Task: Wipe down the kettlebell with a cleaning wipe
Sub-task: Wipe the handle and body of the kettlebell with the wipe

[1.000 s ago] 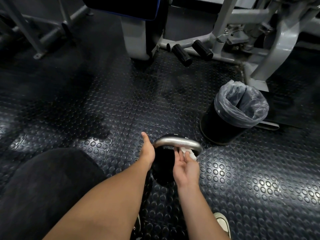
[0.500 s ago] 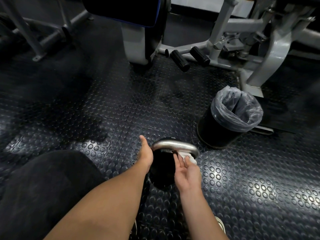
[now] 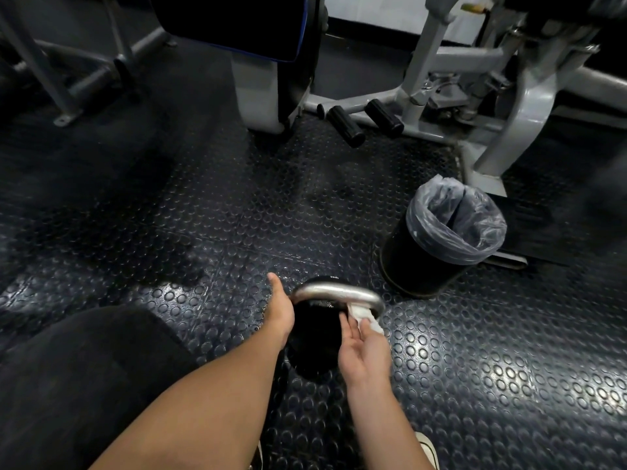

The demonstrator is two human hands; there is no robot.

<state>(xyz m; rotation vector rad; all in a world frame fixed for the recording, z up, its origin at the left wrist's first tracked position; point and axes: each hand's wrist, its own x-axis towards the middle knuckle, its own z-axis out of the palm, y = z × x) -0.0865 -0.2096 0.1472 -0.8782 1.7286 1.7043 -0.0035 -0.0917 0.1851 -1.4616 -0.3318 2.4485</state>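
A black kettlebell [image 3: 314,344] with a silver handle [image 3: 334,291] stands on the studded rubber floor in the lower middle. My left hand [image 3: 280,310] rests against the kettlebell's left side near the handle's left end, thumb pointing up; its fingers are hidden behind the body. My right hand [image 3: 363,351] is palm up at the handle's right end, fingers curled round a white cleaning wipe [image 3: 364,315] that is wrapped about the handle there.
A black bin [image 3: 420,266] lined with a clear bag [image 3: 454,222] stands just right of and beyond the kettlebell. Grey gym machine frames [image 3: 509,106] and black foot pegs [image 3: 346,125] lie farther back. My dark-clad knee [image 3: 74,378] is at the lower left, a white shoe [image 3: 427,449] at the bottom.
The wipe in my right hand has slid from under the handle's middle out to its right end. My left hand has stayed against the kettlebell. The view has shifted slightly.
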